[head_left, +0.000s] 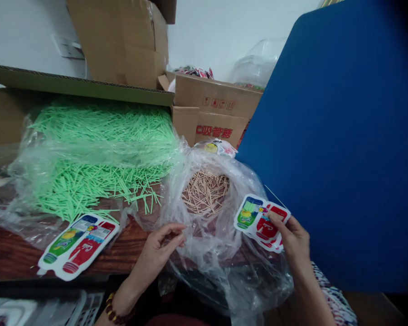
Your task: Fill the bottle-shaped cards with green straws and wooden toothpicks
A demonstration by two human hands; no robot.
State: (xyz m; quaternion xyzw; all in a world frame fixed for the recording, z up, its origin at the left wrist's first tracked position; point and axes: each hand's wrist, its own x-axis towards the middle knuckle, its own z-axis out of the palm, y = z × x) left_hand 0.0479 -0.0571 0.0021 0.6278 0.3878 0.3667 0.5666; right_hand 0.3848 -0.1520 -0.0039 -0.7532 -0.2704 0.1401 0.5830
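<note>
- Right hand [295, 240] has a small stack of cola/soda printed cards [262, 222] pinched thumb-on-top, just right of the brown-stick bag [248, 174].
- Left hand [153, 249] is at that bag's near-left edge, fingers loosely curled with a gap — nothing visible in it. Hands are well apart.
- More printed cards [78, 246] lie left of the bag, in front of the loose green sticks [98, 181].
- Progress, roughly: cards are in hand, while the brown sticks [206, 192] lie loose inside the bag — can't really tell how many cards are stacked or finished.
</note>
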